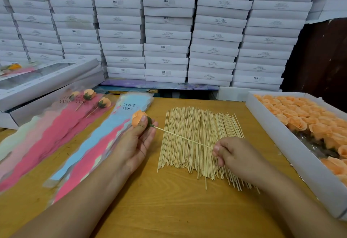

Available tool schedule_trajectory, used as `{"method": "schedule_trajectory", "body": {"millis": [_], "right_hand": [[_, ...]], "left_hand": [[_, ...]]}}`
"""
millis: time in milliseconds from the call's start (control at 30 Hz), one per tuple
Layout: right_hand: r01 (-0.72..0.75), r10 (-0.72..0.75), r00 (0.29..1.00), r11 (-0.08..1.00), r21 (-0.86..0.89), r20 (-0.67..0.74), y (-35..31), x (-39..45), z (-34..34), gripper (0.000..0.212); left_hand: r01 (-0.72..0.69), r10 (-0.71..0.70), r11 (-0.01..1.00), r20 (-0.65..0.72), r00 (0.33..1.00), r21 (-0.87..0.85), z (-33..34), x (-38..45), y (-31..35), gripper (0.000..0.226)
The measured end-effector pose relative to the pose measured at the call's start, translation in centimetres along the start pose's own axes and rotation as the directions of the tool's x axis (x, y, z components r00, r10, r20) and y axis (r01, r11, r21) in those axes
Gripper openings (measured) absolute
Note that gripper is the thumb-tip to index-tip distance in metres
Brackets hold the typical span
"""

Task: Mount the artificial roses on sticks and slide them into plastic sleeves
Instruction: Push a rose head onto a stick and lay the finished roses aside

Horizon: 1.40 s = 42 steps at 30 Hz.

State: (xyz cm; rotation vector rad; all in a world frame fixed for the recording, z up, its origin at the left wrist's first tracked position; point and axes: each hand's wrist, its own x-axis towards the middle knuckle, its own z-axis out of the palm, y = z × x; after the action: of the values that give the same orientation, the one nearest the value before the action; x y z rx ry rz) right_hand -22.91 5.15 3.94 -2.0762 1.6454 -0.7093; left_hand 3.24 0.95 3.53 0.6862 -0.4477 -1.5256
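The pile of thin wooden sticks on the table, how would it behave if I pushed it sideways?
The pile of thin wooden sticks would probably scatter and roll: the sticks lie loose, round and unbundled. Each looks light and likely stiff: the one held between both hands stays straight.

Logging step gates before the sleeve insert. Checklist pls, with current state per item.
1. Stick meets the base of the rose: ok; how deep it sits: cannot tell.
2. Left hand holds rose between thumb and fingers: ok.
3. Right hand pinches the stick's free end: ok.
4. Blue sleeve lies beside left hand, "LOVE YOU" end away from the person: ok.
5. Sleeve mouth open: cannot tell.
6. Stick pile lies under the held stick: snag risk, not ok.
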Motion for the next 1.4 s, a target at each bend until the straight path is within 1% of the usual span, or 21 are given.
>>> {"method": "schedule_trajectory", "body": {"millis": [133,333,400,500,567,633,733,900,1000,1100,1167,1233,1267,1333,1400], "right_hand": [[-0.014,0.014,1.0,1.0,0.007,0.025,-0.2,-0.2,-0.1,0.043],[-0.033,0.03,0.996,0.999,0.037,0.08,-0.2,-0.2,-0.1,0.036],[-0.032,0.026,0.997,0.997,0.077,0.071,-0.3,-0.2,-0.2,0.036],[-0.029,0.011,0.996,0.979,0.201,0.092,-0.9,-0.2,-0.6,0.03],[-0.045,-0.008,0.985,0.951,0.305,0.17,-1.2,-0.4,-1.1,0.023],[-0.093,-0.035,0.952,0.913,0.397,0.304,-1.5,-0.6,-1.6,0.015],[-0.147,-0.074,0.884,0.893,0.425,0.461,-1.9,-0.9,-1.7,0.01],[-0.248,-0.1,0.816,0.828,0.503,0.569,-2.4,-1.4,-0.5,0.009],[-0.286,-0.122,0.804,0.779,0.558,0.582,-2.6,-1.5,0.0,0.007],[-0.3,-0.133,0.827,0.717,0.629,0.547,-2.7,-1.4,0.0,0.007],[-0.31,-0.127,0.851,0.662,0.682,0.51,-2.7,-1.3,-0.2,0.008],[-0.32,-0.1,0.879,0.601,0.732,0.466,-2.5,-1.1,-0.4,0.016],[-0.324,-0.079,0.893,0.572,0.754,0.443,-2.4,-1.0,-0.6,0.02],[-0.316,-0.041,0.917,0.531,0.787,0.396,-2.2,-0.8,-0.9,0.018],[-0.3,-0.007,0.936,0.508,0.807,0.352,-2.0,-0.6,-1.1,0.016]], "left_hand": [[0.003,-0.003,1.0,0.003,1.0,-0.011,0.0,-0.1,0.0,0.028],[0.009,-0.009,1.0,-0.004,1.0,-0.009,0.1,-0.2,0.1,0.03],[0.012,-0.013,1.0,-0.006,1.0,-0.021,0.2,-0.3,0.1,0.03],[-0.007,0.007,0.999,0.0,1.0,-0.035,0.5,-0.3,0.3,0.035],[-0.02,0.02,0.999,-0.001,1.0,-0.033,0.6,-0.4,0.4,0.034],[-0.018,0.018,1.0,0.001,1.0,-0.004,0.6,-0.5,0.4,0.032],[0.009,-0.011,0.999,0.023,1.0,0.051,0.6,-0.7,0.2,0.033],[0.028,-0.031,0.994,0.028,0.999,0.102,0.9,-1.0,0.0,0.046],[0.023,-0.029,0.993,0.049,0.998,0.118,1.1,-1.1,-0.1,0.05],[0.04,-0.05,0.987,0.06,0.997,0.156,1.2,-1.4,-0.1,0.047],[0.05,-0.057,0.976,0.025,0.998,0.213,1.3,-1.6,0.0,0.04],[0.033,-0.028,0.94,-0.018,0.999,0.341,1.5,-1.6,0.6,0.028],[0.015,-0.002,0.902,-0.031,1.0,0.431,1.6,-1.6,1.1,0.021],[-0.028,0.062,0.789,-0.035,0.997,0.614,1.6,-1.2,2.5,0.012],[-0.063,0.137,0.636,-0.033,0.99,0.769,1.4,-0.6,4.4,0.01]]}}
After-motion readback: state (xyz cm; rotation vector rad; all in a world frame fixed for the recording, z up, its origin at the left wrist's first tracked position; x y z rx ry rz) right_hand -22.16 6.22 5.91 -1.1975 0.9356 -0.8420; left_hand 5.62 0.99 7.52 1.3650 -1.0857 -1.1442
